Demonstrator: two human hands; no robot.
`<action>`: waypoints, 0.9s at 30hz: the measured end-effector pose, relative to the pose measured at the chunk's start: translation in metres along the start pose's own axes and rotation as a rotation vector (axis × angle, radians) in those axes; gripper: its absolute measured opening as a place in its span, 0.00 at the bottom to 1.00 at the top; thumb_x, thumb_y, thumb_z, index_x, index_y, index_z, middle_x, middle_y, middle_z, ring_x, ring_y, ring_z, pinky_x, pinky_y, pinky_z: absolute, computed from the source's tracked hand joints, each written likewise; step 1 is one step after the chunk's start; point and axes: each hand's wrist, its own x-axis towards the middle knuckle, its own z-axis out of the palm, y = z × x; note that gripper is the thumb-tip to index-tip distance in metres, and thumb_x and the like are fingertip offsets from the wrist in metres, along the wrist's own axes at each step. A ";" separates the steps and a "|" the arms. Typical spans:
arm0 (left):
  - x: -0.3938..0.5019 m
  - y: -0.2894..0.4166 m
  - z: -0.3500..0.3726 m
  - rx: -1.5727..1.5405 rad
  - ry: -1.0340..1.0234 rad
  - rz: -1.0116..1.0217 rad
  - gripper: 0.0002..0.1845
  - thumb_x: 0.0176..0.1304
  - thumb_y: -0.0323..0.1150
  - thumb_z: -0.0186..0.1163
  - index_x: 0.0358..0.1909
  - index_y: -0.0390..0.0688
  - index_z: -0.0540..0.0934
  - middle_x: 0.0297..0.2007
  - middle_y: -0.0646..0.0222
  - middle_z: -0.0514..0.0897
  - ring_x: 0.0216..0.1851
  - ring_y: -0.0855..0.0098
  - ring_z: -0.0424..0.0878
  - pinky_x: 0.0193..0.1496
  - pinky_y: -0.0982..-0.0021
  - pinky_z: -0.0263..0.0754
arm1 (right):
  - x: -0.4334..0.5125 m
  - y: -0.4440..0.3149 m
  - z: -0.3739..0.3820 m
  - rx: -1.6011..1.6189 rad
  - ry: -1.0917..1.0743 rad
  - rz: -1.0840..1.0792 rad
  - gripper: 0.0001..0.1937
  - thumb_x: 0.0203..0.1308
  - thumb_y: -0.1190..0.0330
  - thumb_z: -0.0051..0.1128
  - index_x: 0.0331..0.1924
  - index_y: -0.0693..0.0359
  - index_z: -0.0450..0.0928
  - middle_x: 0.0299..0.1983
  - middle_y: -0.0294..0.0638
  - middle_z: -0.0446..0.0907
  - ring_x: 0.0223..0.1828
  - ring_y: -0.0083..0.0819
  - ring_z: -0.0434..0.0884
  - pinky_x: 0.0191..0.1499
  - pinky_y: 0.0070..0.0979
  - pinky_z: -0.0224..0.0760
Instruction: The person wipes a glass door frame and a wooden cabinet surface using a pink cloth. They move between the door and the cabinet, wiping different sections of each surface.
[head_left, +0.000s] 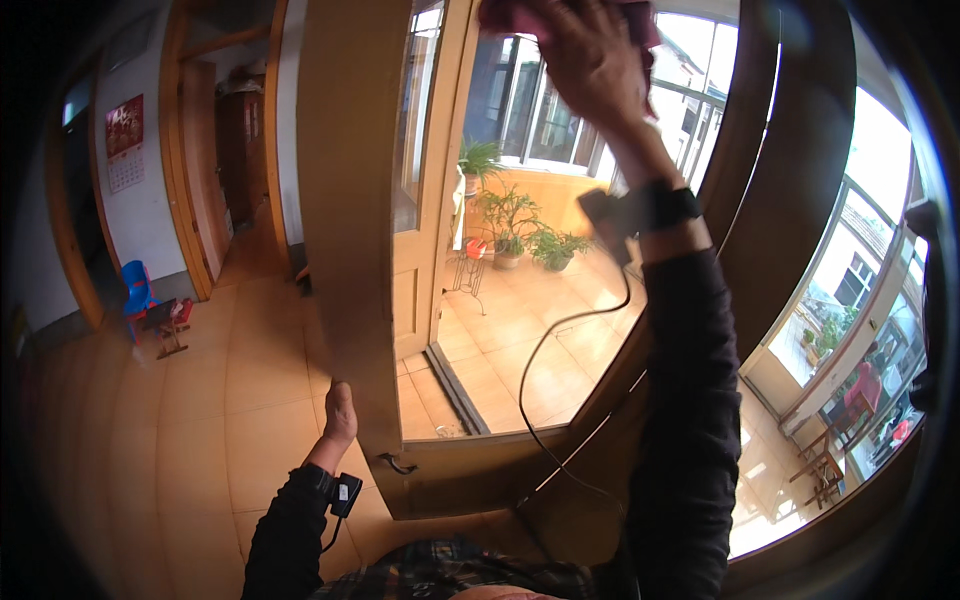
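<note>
My right hand (592, 67) is raised at the top of the view, its fingers spread flat over a dark pink cloth (517, 19) pressed on the upper glass pane of a wooden door (487, 476). Part of the cloth shows on both sides of the hand. Low on the left, my left hand (342, 412) is at the door's outer edge, thumb up, its fingers largely hidden behind the edge. A curved dark door handle (397, 464) sits just to its right. Both wrists wear black strapped devices with cables, and the right cable (523, 375) hangs in front of the glass.
Through the glass, potted plants (508, 255) and a metal stand (470, 281) are on a tiled floor. A blue child's chair (138, 289) and a small wooden stool (169, 322) stand far left. At right, behind more glass, are a wooden chair (825, 457) and a person in red.
</note>
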 end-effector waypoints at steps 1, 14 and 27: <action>0.000 -0.002 -0.001 -0.005 0.002 -0.001 0.38 0.73 0.60 0.33 0.64 0.34 0.66 0.62 0.57 0.72 0.64 0.61 0.68 0.66 0.65 0.59 | 0.009 0.021 -0.007 0.040 0.003 0.051 0.19 0.58 0.71 0.51 0.54 0.49 0.77 0.55 0.44 0.75 0.58 0.47 0.71 0.61 0.52 0.60; -0.005 -0.016 -0.009 0.141 0.100 -0.266 0.28 0.77 0.48 0.33 0.48 0.31 0.74 0.47 0.60 0.80 0.50 0.67 0.75 0.54 0.64 0.69 | -0.053 0.138 -0.055 -0.032 -0.138 0.420 0.30 0.54 0.74 0.55 0.65 0.56 0.67 0.60 0.51 0.68 0.53 0.43 0.73 0.56 0.42 0.69; 0.012 0.028 0.006 0.059 0.042 -0.002 0.39 0.72 0.62 0.32 0.61 0.34 0.69 0.58 0.58 0.75 0.60 0.62 0.71 0.62 0.66 0.64 | -0.357 -0.063 -0.080 0.117 -0.249 0.653 0.28 0.66 0.56 0.51 0.67 0.56 0.66 0.66 0.63 0.56 0.64 0.54 0.62 0.61 0.48 0.60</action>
